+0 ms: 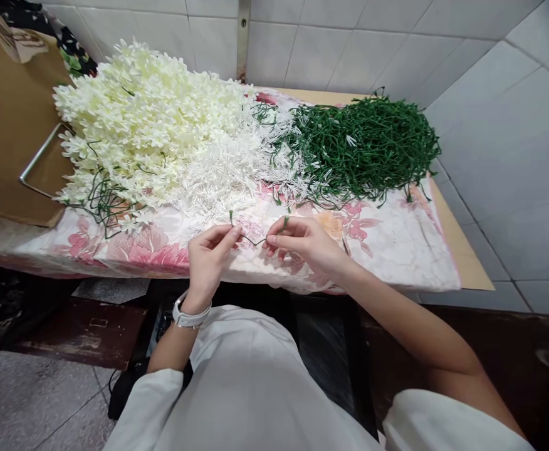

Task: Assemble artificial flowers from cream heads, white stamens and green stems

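Between my two hands stretches a thin green artificial flower stem (pixel 254 242), bent into a shallow V with small knobbed tips at both ends. My left hand (pixel 212 254), with a white watch at its wrist, pinches one side of it between thumb and finger. On the other side my right hand (pixel 305 243) pinches it the same way. Just beyond my hands lies a heap of white stamen pieces (pixel 222 172). A big pile of green stems (pixel 363 144) sits at the back right. Cream-white artificial blossoms (pixel 147 119) are piled at the back left.
A flowered cloth (pixel 397 250) covers the table, with bare board (pixel 462 244) showing at its right end. At the left stands a brown cardboard panel (pixel 20 125) beside a metal handle (pixel 39 153). Loose green stems (pixel 105 200) lie by the blossoms. Tiled walls (pixel 350 44) close in behind.
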Available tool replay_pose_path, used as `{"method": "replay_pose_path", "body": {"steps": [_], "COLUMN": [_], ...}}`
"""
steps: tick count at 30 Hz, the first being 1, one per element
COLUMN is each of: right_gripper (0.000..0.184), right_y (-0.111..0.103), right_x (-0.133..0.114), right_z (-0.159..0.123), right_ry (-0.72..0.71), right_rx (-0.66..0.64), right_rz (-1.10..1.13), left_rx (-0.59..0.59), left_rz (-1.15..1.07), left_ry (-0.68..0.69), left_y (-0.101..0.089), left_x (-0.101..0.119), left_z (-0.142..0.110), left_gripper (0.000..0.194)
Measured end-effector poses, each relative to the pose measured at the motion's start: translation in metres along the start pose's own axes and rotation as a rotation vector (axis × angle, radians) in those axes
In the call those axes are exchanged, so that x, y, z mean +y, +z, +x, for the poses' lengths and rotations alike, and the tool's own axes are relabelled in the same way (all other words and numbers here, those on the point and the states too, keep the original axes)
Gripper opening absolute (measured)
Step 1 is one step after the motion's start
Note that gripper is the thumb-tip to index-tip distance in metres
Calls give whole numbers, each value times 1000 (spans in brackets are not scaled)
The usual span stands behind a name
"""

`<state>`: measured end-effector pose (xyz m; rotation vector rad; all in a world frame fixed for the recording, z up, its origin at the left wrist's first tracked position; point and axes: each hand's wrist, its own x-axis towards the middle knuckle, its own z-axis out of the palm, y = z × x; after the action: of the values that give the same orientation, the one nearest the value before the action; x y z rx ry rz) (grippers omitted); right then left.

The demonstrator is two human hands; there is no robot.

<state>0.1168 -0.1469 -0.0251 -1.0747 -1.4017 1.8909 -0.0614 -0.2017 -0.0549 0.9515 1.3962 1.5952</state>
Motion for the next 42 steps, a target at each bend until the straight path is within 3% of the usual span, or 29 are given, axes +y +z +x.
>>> {"method": "replay_pose_path", "body": {"steps": [3, 7, 11, 13, 18, 20, 23, 25, 27, 30, 32, 34, 38, 42], "right_gripper": [20, 20, 8, 6, 7, 9, 20, 17, 14, 17, 21, 28, 30, 25], "right_y": [-2, -8, -23, -33, -57, -63, -64, -64, -63, -58, -50, -39, -20, -13], "right_x": [0, -12, -34, -45, -56, -50, -34, -26, -23, -24, -24, -22, -16, -20], "right_z": [5, 24, 49, 53, 31, 20, 11, 10, 9, 6, 4, 2, 8, 31], "right_ry": [11, -42, -296, -334, -100, -56, -103, -146, -157, -119, -66, -14, -17, -91], "right_rx": [-14, -25, 239, 288, 24, -10, 30, 76, 143, 172, 88, -22, -100, -120], "right_rz": [-15, -176, -574, -820, -1247, -1340, -1406, -1384, -1266, -887, -632, -487, -412, -494], "left_rx": [116, 143, 193, 271, 466, 470, 516, 539, 456, 109, -125, -247, -238, -10], "left_rz": [17, 97, 275, 416, 688, 773, 932, 976, 926, 746, 623, 521, 328, 232], "left_ry": [0, 38, 108, 191, 320, 343, 474, 596, 677, 639, 533, 448, 289, 178], "left_y": [-13, -21, -27, -33, -57, -65, -68, -61, -48, -21, -2, 12, 26, 19], "left_x": [-4, -6, -11, -14, -15, -13, -9, -6, -3, 0, -1, -5, -14, -17], "left_z": [-6, -13, -10, -7, 5, 9, 11, 7, 0, -11, -15, -15, -11, -7], "left_gripper": [16, 17, 25, 32, 38, 36, 38, 40, 36, 27, 25, 30, 31, 21]}}
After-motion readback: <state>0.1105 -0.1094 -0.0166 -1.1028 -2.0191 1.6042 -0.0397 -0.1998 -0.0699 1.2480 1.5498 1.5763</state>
